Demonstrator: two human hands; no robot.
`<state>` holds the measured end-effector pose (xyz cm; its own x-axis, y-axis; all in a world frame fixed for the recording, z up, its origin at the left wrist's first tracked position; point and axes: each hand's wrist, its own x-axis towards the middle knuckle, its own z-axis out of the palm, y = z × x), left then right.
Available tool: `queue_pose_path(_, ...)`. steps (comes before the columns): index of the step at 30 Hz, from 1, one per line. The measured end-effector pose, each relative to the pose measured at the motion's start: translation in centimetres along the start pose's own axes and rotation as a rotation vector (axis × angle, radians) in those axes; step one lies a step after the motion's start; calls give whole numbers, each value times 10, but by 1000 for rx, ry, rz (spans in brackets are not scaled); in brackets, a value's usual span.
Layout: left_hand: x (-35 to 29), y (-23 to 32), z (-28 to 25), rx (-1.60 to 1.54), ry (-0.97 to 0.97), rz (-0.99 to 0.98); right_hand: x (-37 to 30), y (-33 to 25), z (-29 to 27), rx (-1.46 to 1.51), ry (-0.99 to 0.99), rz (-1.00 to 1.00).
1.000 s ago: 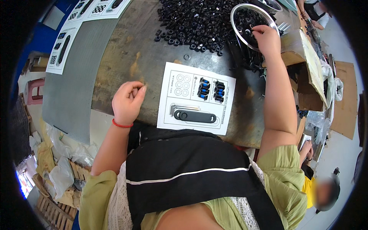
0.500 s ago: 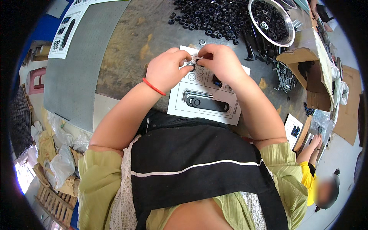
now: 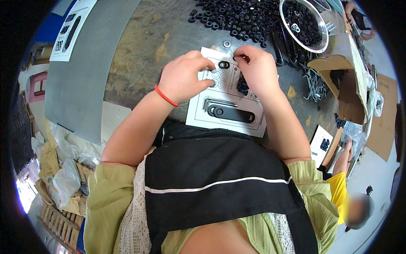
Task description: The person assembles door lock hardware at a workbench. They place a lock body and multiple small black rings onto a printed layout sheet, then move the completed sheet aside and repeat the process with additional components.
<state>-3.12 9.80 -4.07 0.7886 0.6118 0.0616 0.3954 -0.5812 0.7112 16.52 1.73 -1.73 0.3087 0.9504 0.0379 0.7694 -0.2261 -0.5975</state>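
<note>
Pinching a small dark piece [image 3: 235,58], right hand [image 3: 260,70] has its grip narrow near the far edge of the sheet [image 3: 195,116]; piece mostly hidden, likely a ring. Black rings [image 3: 223,64] lie overlapping on the sheet, between the 2 hands, by the upper printed circles [image 3: 220,77]; count unclear. Left hand [image 3: 182,76]: grip wide, thumb and finger apart beside the circles, nothing clearly held. Rings should be light, stiff, not fragile, maybe slick; small and flat, so best taken by the outer rim with fingertips. Silver washer [image 3: 227,43] flat on the tabletop [image 3: 139,67], just past the sheet. Dark nuts [image 3: 230,21] piled beyond; right of them, metal bowl [image 3: 326,36] of dark parts [image 3: 301,17], few silver pieces [image 3: 295,28] on top. Hex keys [image 3: 314,86] and open box [image 3: 326,63] farther right. Gray mat [image 3: 84,84] far left, another printed page [image 3: 72,31] on it.
</note>
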Motion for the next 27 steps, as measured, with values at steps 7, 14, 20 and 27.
queue_pose_path(7,1,4,11,56,43,-72,-35,-17,7,-27,-201,-21)
queue_pose_path(14,5,6,15,65,66,-70,-10,-12,15,-259,-37,35)
queue_pose_path(20,8,2,20,35,84,-46,-18,-17,2,-274,-220,59)
queue_pose_path(27,10,0,21,-6,85,-59,-24,-19,5,-238,-218,73)
